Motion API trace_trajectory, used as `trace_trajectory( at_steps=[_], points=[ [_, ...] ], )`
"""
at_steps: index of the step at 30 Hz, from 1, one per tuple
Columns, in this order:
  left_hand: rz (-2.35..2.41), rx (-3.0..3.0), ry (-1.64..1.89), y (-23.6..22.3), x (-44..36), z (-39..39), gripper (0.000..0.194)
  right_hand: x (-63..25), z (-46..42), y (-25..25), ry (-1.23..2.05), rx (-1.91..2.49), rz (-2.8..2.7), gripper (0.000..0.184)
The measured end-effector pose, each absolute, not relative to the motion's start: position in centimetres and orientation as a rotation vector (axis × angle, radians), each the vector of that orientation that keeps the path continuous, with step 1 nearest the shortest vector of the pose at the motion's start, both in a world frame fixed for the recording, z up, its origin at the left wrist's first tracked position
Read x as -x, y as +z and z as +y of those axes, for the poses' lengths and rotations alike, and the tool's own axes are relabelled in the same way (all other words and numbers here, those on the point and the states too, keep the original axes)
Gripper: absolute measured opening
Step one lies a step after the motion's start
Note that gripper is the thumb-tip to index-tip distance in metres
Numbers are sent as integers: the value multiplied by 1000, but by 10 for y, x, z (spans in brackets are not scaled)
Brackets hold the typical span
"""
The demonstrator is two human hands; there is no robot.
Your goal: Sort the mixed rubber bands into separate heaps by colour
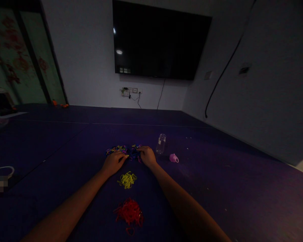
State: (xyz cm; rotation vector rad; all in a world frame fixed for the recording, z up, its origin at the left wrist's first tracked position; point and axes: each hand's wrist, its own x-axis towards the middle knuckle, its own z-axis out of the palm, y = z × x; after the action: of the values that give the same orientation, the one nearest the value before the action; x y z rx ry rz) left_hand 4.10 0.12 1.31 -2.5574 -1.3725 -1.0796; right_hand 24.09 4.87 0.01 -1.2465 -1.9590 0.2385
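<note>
A mixed pile of coloured rubber bands [119, 149] lies on the dark blue floor between and beyond my hands. At the pile's near left edge, my left hand [113, 163] is closed in a pinch, with a bit of yellow rubber band at the fingertips. Across from it, my right hand [147, 156] has its fingers bent down into the right part of the pile; what they grip is hidden. Closer to me sits a small heap of yellow rubber bands [127, 180]. Nearest of all is a larger heap of red rubber bands [129, 212].
A clear bottle [161, 144] without a lid stands just right of my right hand. Beside it lies a pink cap with a loop [173, 158]. Small pale scraps dot the floor at right. A large television [161, 40] hangs on the far wall above sockets and cables.
</note>
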Motion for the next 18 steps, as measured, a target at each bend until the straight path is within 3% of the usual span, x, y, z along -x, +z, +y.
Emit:
trace_trajectory(
  at_steps=[18],
  points=[
    [-1334, 2551, -1113, 12, -41, 3, 30, -237, 42, 7, 47, 1466, -2178, 40]
  ],
)
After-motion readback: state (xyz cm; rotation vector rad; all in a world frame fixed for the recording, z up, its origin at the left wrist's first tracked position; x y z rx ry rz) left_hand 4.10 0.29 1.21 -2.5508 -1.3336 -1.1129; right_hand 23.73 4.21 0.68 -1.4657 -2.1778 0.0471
